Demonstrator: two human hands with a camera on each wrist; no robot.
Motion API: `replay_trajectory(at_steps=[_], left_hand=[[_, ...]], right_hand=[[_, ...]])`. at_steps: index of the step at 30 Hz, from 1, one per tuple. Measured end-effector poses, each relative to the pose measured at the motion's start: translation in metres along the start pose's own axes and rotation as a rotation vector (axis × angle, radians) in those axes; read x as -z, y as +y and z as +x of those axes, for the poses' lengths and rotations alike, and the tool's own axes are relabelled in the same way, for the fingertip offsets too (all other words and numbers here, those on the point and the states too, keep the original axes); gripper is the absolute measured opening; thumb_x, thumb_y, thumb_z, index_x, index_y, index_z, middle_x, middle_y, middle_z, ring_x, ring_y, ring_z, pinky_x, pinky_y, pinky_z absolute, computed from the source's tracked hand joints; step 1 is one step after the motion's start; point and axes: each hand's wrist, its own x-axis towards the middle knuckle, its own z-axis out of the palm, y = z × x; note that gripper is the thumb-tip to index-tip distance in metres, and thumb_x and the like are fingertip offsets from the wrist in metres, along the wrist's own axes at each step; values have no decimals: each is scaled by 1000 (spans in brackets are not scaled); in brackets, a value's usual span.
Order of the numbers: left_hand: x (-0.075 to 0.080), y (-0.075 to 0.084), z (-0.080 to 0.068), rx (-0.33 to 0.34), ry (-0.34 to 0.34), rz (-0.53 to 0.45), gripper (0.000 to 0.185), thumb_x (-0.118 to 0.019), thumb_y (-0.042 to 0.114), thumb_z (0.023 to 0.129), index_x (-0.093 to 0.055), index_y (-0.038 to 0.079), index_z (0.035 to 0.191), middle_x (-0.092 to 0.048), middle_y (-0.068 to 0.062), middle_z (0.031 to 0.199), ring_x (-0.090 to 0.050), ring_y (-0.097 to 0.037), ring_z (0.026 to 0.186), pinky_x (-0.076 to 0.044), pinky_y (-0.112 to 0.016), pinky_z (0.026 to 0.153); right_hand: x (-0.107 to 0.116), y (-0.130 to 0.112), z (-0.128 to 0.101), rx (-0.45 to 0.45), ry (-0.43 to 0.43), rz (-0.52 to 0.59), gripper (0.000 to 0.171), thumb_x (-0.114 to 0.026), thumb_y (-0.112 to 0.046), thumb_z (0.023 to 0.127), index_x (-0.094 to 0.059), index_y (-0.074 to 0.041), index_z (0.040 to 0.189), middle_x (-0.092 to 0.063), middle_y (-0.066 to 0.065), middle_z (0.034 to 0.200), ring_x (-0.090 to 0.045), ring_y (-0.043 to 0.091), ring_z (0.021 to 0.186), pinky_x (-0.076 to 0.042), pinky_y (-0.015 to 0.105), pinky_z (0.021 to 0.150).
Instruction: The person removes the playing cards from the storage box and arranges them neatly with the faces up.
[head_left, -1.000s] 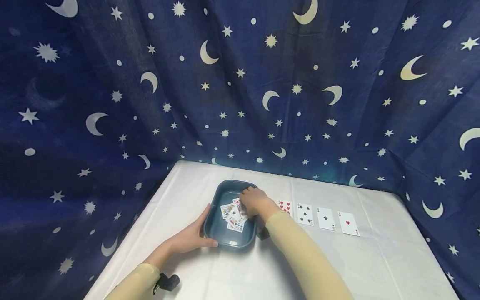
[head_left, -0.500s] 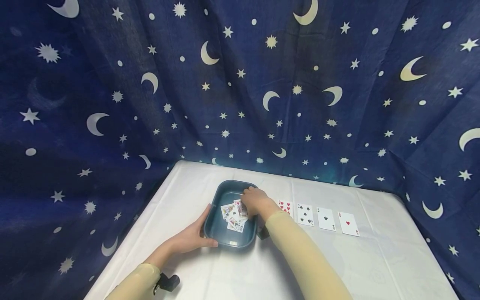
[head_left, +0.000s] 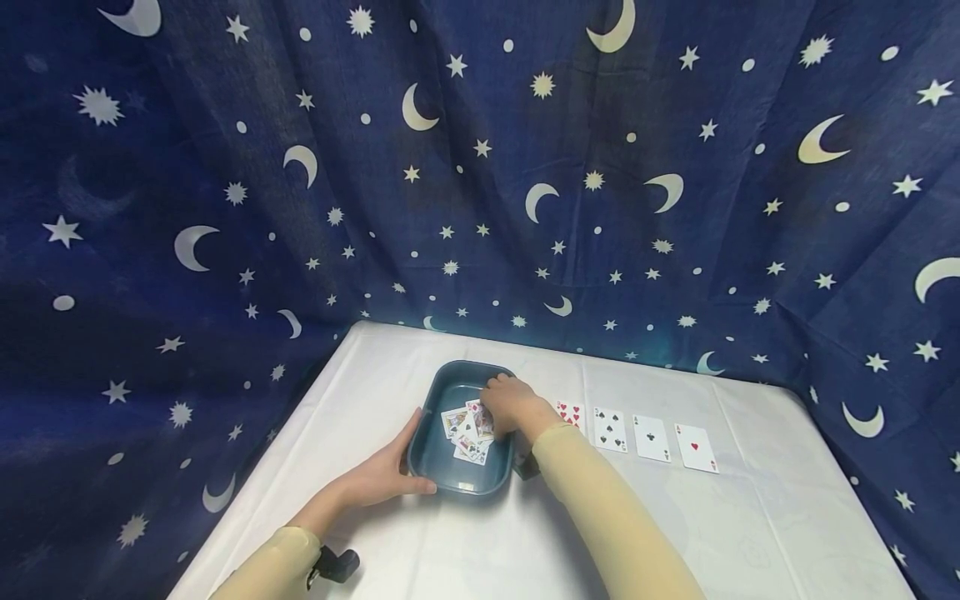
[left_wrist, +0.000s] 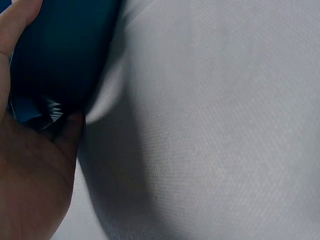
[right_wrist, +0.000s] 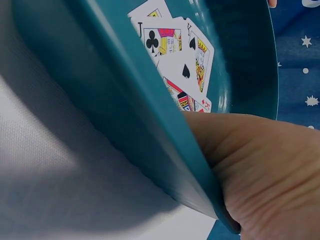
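A dark teal tray [head_left: 431, 454] sits on the white table, with several face-up playing cards [head_left: 468, 435] lying loose in it. My left hand [head_left: 386, 475] grips the tray's near left corner, thumb up along its side; the left wrist view shows the palm [left_wrist: 30, 180] against the tray's wall [left_wrist: 60, 50]. My right hand [head_left: 510, 404] reaches into the tray from the right. Its fingers bend down onto the cards, and whether they pinch one is hidden. In the right wrist view the tray rim [right_wrist: 125, 110] crosses in front of the court cards [right_wrist: 175, 55] and the hand [right_wrist: 260, 170].
To the right of the tray, a row of face-up cards lies on the table: a hearts card [head_left: 572, 412], a spades card [head_left: 611, 429], a clubs card [head_left: 651, 437] and an ace of hearts [head_left: 696, 447]. A dark blue star-and-moon cloth [head_left: 480, 167] hangs behind and at both sides.
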Motion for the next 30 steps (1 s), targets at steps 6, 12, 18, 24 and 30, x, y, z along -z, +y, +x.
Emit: replay_trajectory(at_steps=[6, 12, 18, 24, 30], left_hand=[[1, 0, 0, -8, -4, -7, 131, -89, 46, 77, 5, 22, 166, -1, 3, 172, -6, -23, 156, -23, -46, 122], [0, 0, 0, -6, -4, -1, 132, -88, 48, 77, 6, 22, 166, -1, 3, 172, -6, -24, 156, -22, -47, 122], [-1, 2, -1, 6, 6, -7, 129, -88, 44, 79, 5, 23, 166, -1, -1, 172, -8, -28, 156, -26, -48, 120], [-1, 1, 0, -7, 0, -16, 129, -88, 43, 80, 6, 24, 166, 0, -2, 172, -7, -29, 156, -27, -48, 120], [-2, 2, 1, 8, 7, -13, 129, -88, 45, 79, 4, 23, 166, -1, -4, 172, -8, -32, 156, -27, -49, 120]], right_hand=[[-2, 1, 2, 2, 7, 22, 68, -96, -31, 65, -69, -16, 126, -63, -2, 118, -50, 16, 106, -45, 35, 107], [-7, 5, 4, 20, 15, 44, 69, -94, -36, 66, -68, -18, 128, -62, -3, 117, -50, 15, 106, -45, 36, 106], [-8, 8, 5, 68, 70, 119, 84, -94, -44, 64, -63, -16, 137, -61, -3, 122, -49, 15, 109, -44, 35, 107], [2, 10, -4, 94, 128, 184, 90, -94, -42, 65, -59, -13, 142, -59, 0, 135, -49, 17, 122, -41, 35, 113], [15, 21, -18, 112, 193, 215, 92, -89, -42, 70, -53, -12, 149, -54, 2, 144, -45, 20, 132, -37, 37, 116]])
